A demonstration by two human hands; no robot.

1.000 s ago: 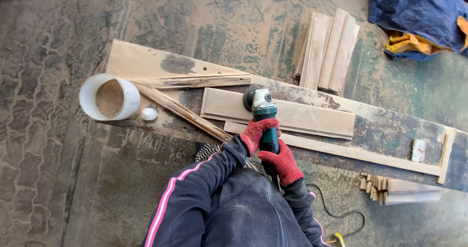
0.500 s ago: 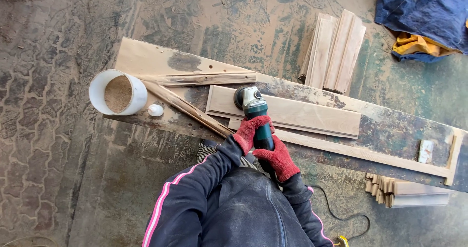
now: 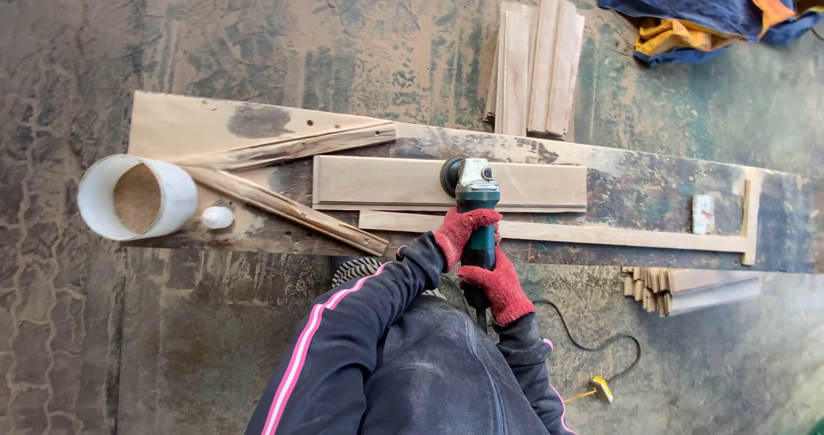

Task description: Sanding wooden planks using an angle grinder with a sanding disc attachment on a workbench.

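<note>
Both hands wear red knit gloves and grip a green and silver angle grinder [image 3: 471, 186]. My left hand [image 3: 463, 232] wraps the tool's body near its head. Behind it, my right hand [image 3: 495, 287] holds the rear of the handle. The grinder's disc rests on a pale wooden board [image 3: 378, 182] that lies flat on a long worn workbench [image 3: 635, 195]. A narrow wooden strip [image 3: 601, 234] runs along the bench just in front of the board.
A white bucket of sawdust [image 3: 136, 198] and a small white knob [image 3: 216, 218] sit at the bench's left end, beside two rough slats [image 3: 283, 203]. Stacked boards [image 3: 536, 66] lie beyond the bench, more [image 3: 687, 287] at lower right. A blue and orange cloth [image 3: 695, 6] and a cable [image 3: 592, 341] are on the floor.
The grinder first slid left along the board, then back right to about its middle. The view has also shifted, so the bench looks more level.
</note>
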